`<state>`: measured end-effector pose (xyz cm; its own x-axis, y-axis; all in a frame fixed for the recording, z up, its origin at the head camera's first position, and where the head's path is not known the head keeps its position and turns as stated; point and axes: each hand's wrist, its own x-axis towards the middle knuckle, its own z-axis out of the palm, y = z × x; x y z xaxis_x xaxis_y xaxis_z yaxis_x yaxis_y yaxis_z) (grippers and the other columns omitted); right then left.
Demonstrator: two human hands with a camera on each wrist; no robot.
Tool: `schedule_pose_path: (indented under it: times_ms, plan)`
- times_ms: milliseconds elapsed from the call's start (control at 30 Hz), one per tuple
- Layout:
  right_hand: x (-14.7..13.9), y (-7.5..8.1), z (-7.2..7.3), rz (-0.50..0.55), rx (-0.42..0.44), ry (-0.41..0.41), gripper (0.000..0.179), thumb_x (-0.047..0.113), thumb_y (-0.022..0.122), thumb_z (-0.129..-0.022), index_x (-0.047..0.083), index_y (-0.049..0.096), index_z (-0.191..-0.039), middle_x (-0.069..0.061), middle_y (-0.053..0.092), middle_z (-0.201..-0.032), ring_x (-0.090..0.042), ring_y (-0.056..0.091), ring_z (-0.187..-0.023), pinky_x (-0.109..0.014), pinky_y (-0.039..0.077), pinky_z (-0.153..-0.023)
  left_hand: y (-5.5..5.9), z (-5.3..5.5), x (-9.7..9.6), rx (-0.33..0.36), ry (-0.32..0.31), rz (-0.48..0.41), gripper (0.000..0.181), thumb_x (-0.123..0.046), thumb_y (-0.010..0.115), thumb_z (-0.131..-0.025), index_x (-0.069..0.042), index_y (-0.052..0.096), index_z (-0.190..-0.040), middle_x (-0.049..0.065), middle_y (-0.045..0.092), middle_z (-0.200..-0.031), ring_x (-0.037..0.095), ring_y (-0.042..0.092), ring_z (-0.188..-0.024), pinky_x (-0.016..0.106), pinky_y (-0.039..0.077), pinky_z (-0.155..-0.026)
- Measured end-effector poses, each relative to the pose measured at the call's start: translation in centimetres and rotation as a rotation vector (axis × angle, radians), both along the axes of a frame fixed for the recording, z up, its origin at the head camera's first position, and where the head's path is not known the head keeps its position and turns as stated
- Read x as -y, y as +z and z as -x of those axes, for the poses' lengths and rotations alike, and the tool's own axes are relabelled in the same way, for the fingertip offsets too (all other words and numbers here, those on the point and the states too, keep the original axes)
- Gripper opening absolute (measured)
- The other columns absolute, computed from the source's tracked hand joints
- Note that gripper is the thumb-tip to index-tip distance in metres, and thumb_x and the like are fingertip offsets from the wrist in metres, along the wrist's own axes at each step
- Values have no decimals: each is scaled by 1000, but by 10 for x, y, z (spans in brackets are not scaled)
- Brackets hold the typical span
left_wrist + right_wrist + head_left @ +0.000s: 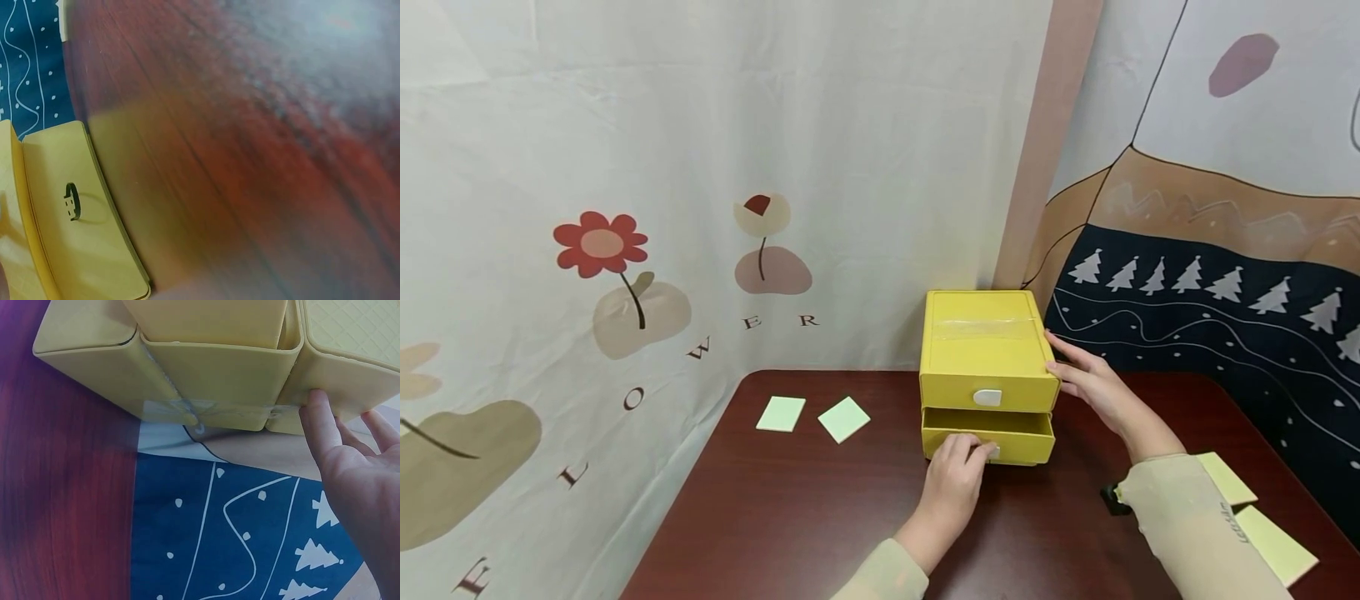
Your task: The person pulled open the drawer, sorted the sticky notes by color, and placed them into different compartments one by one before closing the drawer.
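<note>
We note the lower drawer, standing partly out, just ahead of the left hand, its wide front running crosswise; left is nearer than right. Fingers bend at the white tab; we cannot tell whether they pinch it. The right hand, fingers extended, touches the yellow cabinet; drawer lower, leftward of it.
</note>
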<state>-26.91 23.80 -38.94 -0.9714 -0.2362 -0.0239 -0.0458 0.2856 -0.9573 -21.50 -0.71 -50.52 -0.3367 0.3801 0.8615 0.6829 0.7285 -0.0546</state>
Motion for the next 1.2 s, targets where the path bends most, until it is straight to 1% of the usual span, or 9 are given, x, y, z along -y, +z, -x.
schedule_pose_path:
  times_ms: [167,300,533,667,900,1067,1200]
  plan:
    - [-1,0,-1,9,-4,0,70,41,52,-95,22,17,-152,-12,10,-158,7,51,-106,-18,48,-91,-2,-1,0,-65,-12,12,14,-17,58,-92,-14,71,-94,-1,57,-87,13,57,-78,18,50,-67]
    - [-1,0,-2,17,-12,4,69,40,52,-96,21,17,-153,-13,10,-158,10,51,-103,-15,47,-89,-3,-2,1,-94,-22,7,15,-16,57,-92,-13,72,-91,0,57,-85,13,56,-75,18,49,-65]
    - [0,2,-2,19,-16,11,70,39,52,-96,20,16,-153,-16,12,-157,9,51,-103,-24,48,-94,-2,-5,2,-120,-12,-4,13,-17,60,-87,-14,72,-88,-1,58,-84,13,57,-75,19,49,-65]
    - [0,1,-1,13,-15,2,70,39,53,-95,21,17,-153,-14,13,-158,10,52,-103,-22,48,-93,-1,-7,2,-123,-13,-9,13,-17,59,-87,-14,72,-88,-1,58,-84,12,57,-75,18,49,-65]
    - [0,1,-1,0,-22,7,70,40,52,-95,21,16,-153,-14,12,-158,7,50,-106,-31,47,-98,-2,-11,1,-121,-1,-25,14,-18,58,-90,-15,71,-88,-2,57,-83,11,57,-76,16,48,-61]
    - [0,1,-1,1,-14,4,70,41,52,-95,21,16,-153,-13,13,-158,7,51,-106,-33,46,-100,-2,-14,1,-112,11,-26,13,-18,59,-89,-15,71,-88,-3,57,-82,11,57,-76,16,48,-60]
    - [1,0,-1,4,-4,3,70,41,52,-95,22,16,-153,-13,12,-158,6,51,-107,-36,44,-101,0,-18,1,-104,7,-24,17,-18,56,-92,-15,71,-88,-3,56,-82,11,57,-75,15,47,-60]
